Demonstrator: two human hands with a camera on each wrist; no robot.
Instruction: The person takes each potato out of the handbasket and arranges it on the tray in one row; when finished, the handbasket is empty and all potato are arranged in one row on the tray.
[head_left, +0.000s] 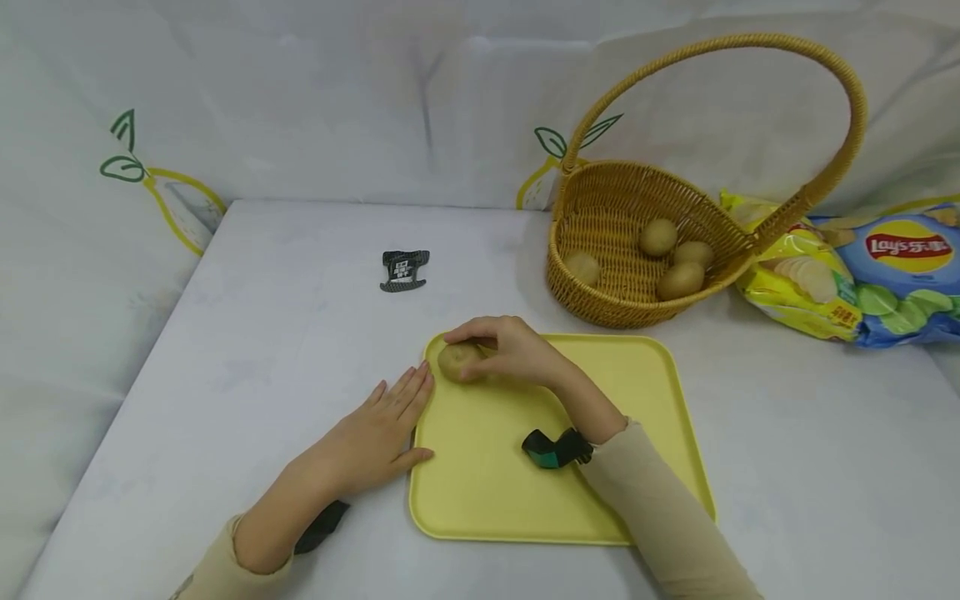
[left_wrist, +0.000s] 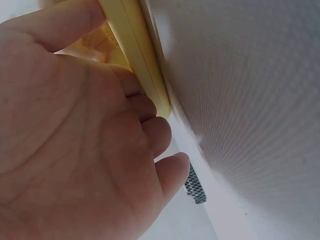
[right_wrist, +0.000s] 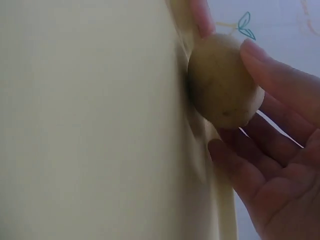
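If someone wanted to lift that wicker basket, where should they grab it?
Probably by the top of its handle, coming down from above: the tall arch stands free over the upright basket, while a yellow chip bag sits close on its right.

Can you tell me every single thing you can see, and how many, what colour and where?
Table: 1, white, in the middle
Tray: 1, yellow, on the table
Basket: 1, golden tan, beyond the tray
Potato-like things: 4, pale brown, in the basket
Held potato-like thing: 1, pale brown, at the tray's far left corner
Yellow chip bag: 1, yellow, right of the basket
Blue chip bag: 1, blue, beside it
Small printed piece: 1, black and white, left of the basket
Backdrop: white, lemon-like drawings, behind the table
Wrist gear: 2, black, one at each wrist
Left hand: 1, bare, at the tray's left edge
Right hand: 1, bare, holding the potato-like thing
Sleeves: 2, beige, on the arms
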